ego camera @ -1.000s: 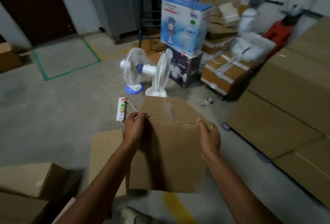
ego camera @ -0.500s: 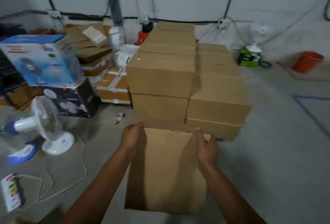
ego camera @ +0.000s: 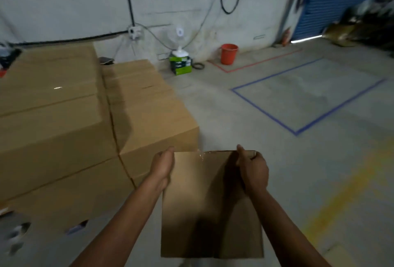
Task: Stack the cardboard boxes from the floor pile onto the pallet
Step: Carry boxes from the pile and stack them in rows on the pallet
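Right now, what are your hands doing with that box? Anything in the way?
Left hand, right hand: both gripping box. Box carried, not yet on stack. Stack at left; nothing between.

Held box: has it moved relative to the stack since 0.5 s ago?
Yes. The box, held by both hands, was in front of the stack; now it sits off the stack's right corner, over bare floor.

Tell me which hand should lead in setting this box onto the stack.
Left, probably. The left hand grips the carried box on the edge nearest the stacked boxes, which sit to the left. The right hand holds the far edge, over open floor, so it would better follow and push.
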The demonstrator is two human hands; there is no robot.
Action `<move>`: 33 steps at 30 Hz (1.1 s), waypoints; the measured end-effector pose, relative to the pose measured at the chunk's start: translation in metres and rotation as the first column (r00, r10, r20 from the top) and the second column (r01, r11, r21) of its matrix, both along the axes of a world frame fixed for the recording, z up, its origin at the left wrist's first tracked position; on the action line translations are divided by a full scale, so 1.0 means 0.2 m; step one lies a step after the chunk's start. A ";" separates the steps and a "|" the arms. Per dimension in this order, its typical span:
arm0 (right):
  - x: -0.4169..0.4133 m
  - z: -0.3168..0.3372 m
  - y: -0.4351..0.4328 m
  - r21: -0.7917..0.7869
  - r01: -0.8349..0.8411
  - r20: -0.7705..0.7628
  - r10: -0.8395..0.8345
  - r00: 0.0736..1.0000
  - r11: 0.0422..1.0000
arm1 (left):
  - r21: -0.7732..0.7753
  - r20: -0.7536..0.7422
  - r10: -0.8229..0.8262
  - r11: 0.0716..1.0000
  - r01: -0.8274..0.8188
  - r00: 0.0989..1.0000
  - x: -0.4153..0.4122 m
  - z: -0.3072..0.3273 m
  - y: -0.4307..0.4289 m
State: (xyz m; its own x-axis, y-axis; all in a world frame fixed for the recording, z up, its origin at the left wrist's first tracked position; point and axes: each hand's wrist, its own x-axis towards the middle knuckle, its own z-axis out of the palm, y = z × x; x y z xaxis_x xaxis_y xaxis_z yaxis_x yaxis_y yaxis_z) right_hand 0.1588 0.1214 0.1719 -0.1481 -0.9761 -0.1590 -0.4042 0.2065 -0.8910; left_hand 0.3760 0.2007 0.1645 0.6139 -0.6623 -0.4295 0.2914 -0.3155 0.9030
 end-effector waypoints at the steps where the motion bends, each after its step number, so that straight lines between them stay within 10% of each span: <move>1: -0.02 0.01 -0.10 -0.002 0.030 0.009 -0.030 1.000 1.000 | 0.007 -0.015 -0.035 0.999 0.035 0.999 0.00 0.00 -0.13; 17: -0.13 0.12 -1.65 -0.093 0.273 -0.005 -0.274 0.962 0.958 | -0.010 -0.303 -0.336 0.937 0.350 0.892 -0.05 0.04 -1.93; 21: -0.15 0.14 -2.17 -0.114 0.114 0.110 -0.101 0.989 0.987 | -0.052 -0.192 -0.272 0.962 0.267 0.943 -0.04 0.10 -2.33; 26: -0.07 0.33 -2.79 0.310 -0.299 0.533 0.096 0.841 0.902 | -0.149 0.034 -0.138 0.979 0.142 0.990 0.06 0.27 -2.73; 33: 0.31 0.46 -3.32 0.462 -0.551 0.449 0.352 0.821 0.695 | -0.208 0.110 0.112 0.974 -0.088 0.988 0.30 0.44 -2.96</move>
